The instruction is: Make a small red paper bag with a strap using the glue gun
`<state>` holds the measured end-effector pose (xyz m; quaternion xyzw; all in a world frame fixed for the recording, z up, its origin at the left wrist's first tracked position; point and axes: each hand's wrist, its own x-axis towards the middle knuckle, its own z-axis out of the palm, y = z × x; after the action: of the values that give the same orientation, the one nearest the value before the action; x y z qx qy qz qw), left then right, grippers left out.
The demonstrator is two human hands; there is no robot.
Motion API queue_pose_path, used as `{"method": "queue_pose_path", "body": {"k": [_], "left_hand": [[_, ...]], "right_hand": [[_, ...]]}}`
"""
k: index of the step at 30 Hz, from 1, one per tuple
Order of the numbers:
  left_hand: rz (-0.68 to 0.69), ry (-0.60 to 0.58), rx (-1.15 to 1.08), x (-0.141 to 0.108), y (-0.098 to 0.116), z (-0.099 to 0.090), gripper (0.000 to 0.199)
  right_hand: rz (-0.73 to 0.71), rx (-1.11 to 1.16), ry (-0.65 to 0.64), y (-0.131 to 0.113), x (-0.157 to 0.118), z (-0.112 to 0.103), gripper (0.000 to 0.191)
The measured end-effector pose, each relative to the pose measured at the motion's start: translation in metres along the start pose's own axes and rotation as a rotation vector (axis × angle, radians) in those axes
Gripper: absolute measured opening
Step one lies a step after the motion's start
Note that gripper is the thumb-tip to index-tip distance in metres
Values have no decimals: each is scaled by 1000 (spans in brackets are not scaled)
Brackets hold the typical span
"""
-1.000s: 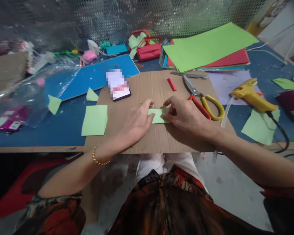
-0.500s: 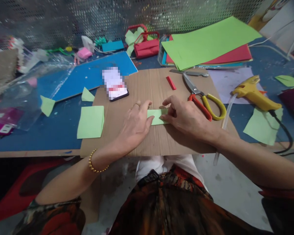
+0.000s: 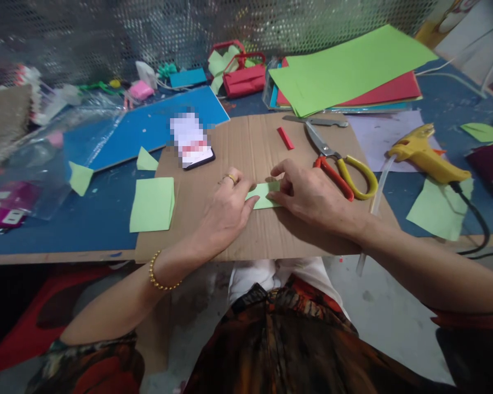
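Observation:
A narrow strip of light green paper (image 3: 264, 196) lies on the cardboard sheet (image 3: 246, 148) between my two hands. My left hand (image 3: 229, 205) grips its left end, with the thumb on top and the fingers curled in. At the other end my right hand (image 3: 308, 197) pinches the strip with thumb and fingers; its fingertips are partly hidden. Scissors (image 3: 331, 156) with one red and one yellow handle lie just beyond my right hand. A small red paper strip (image 3: 285, 138) rests farther back on the cardboard. Left of my left hand is a light green paper square (image 3: 152, 205).
A phone (image 3: 192, 142) lies at the cardboard's back left, and a grey blade (image 3: 315, 121) at its back edge. To the right is a yellow glue gun (image 3: 431, 156) with its cord. Green and red sheets (image 3: 353, 71) are stacked behind, beside a small red paper bag (image 3: 244, 81).
My left hand's fingers have curled in more and its knuckles have risen slightly at the strip's left end. My right hand keeps nearly the same place.

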<state>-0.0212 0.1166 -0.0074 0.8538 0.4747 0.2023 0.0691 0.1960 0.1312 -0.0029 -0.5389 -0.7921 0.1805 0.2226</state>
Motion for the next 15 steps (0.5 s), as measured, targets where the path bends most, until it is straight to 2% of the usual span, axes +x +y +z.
{"method": "queue_pose_path", "body": {"k": [9, 15], "left_hand": [[54, 32, -39, -1, 0, -1, 19], [106, -24, -20, 0, -1, -1, 19]], "right_hand": [[-4, -19, -6, 0, -1, 2, 31], [-9, -18, -12, -2, -1, 0, 33]]}}
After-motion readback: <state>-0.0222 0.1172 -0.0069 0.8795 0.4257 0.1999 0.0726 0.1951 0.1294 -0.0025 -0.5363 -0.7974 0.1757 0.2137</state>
